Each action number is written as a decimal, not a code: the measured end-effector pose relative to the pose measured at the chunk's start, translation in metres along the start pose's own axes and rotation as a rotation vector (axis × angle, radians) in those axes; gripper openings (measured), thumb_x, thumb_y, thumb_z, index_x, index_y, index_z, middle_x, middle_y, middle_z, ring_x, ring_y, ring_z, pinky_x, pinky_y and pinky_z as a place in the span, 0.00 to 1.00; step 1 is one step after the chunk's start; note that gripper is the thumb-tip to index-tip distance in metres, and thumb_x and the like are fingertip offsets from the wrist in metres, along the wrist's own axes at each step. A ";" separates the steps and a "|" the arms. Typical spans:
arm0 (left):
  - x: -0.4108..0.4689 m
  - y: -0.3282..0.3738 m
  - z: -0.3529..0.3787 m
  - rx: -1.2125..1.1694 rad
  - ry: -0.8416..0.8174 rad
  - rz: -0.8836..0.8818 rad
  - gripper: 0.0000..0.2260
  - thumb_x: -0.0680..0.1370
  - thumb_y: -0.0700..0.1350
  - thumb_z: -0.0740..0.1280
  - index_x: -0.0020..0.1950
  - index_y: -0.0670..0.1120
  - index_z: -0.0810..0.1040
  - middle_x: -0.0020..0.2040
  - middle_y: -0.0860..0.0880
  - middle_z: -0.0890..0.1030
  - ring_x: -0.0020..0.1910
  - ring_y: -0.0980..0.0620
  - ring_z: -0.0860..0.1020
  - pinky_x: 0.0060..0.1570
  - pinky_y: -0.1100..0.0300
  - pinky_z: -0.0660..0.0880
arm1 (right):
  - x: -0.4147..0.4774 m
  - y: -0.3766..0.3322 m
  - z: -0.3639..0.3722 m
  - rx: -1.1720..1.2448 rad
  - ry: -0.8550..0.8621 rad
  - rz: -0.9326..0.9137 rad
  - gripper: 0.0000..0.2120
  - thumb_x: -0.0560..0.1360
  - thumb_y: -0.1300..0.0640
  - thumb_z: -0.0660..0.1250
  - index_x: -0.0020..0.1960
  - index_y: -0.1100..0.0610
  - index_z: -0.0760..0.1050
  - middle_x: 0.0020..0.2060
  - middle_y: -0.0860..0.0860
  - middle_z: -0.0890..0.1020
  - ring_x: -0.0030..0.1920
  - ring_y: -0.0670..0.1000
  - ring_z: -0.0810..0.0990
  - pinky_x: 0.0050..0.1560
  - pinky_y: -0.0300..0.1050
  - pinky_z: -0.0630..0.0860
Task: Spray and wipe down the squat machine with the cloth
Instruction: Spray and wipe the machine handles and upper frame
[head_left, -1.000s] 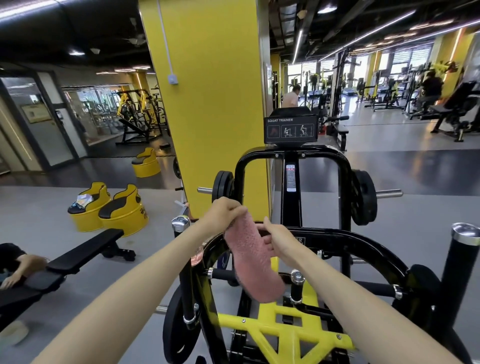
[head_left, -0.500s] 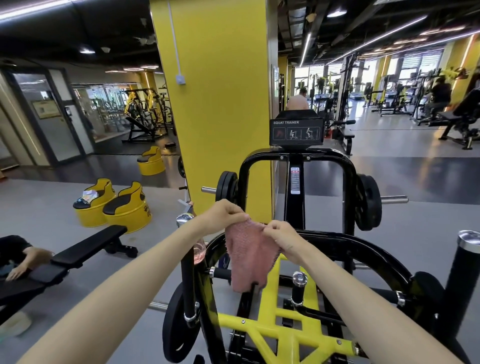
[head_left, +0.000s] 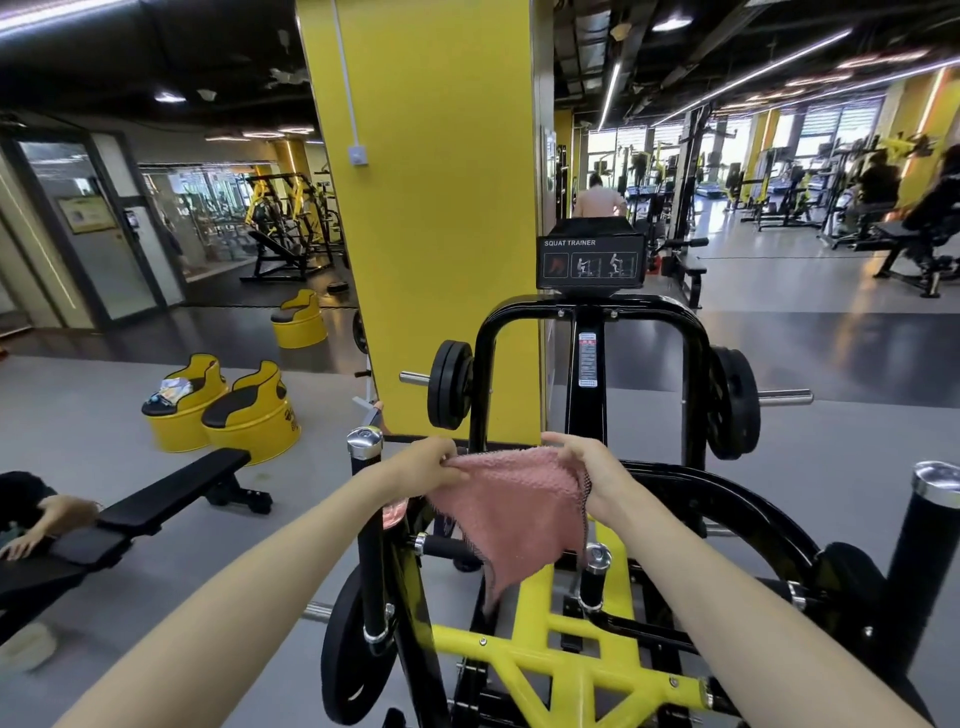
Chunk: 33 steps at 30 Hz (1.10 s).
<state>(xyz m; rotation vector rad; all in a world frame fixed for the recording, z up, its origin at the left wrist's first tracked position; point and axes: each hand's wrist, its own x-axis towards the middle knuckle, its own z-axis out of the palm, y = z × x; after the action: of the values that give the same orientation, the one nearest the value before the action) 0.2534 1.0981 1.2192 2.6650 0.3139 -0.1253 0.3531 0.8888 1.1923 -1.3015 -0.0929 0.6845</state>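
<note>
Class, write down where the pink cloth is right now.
In the head view the pink cloth hangs at centre, held by its top edge between the left hand and the right hand, above the yellow frame of the squat machine.

Head-worn wide view; forward and down; close over squat machine (head_left: 592, 332).

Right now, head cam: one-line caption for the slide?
Left hand and right hand hold a pink cloth spread between them over the squat machine, yellow pillar behind.
</note>
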 end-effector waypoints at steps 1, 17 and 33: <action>0.000 0.001 0.000 -0.047 0.008 0.000 0.12 0.79 0.51 0.66 0.42 0.46 0.68 0.39 0.51 0.68 0.38 0.52 0.67 0.34 0.60 0.60 | -0.003 -0.001 -0.001 0.025 -0.033 0.014 0.19 0.71 0.68 0.57 0.58 0.60 0.79 0.44 0.58 0.79 0.37 0.53 0.75 0.36 0.44 0.72; 0.001 0.048 0.001 -0.735 0.111 -0.367 0.04 0.77 0.40 0.68 0.44 0.41 0.75 0.36 0.45 0.76 0.32 0.51 0.74 0.33 0.59 0.76 | 0.019 0.020 0.025 -0.213 0.132 -0.206 0.14 0.72 0.66 0.71 0.58 0.62 0.79 0.56 0.59 0.81 0.56 0.58 0.80 0.59 0.57 0.77; 0.012 0.072 0.004 -0.969 0.137 -0.472 0.07 0.80 0.35 0.59 0.51 0.37 0.75 0.44 0.39 0.81 0.44 0.42 0.82 0.48 0.52 0.81 | -0.006 0.018 0.038 -0.371 -0.195 -0.324 0.21 0.77 0.65 0.66 0.69 0.58 0.71 0.60 0.53 0.80 0.60 0.49 0.78 0.59 0.42 0.75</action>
<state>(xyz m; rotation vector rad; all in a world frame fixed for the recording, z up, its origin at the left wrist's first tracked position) 0.2820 1.0360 1.2450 1.6100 0.8052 0.0597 0.3245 0.9200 1.1885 -1.5246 -0.5998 0.5270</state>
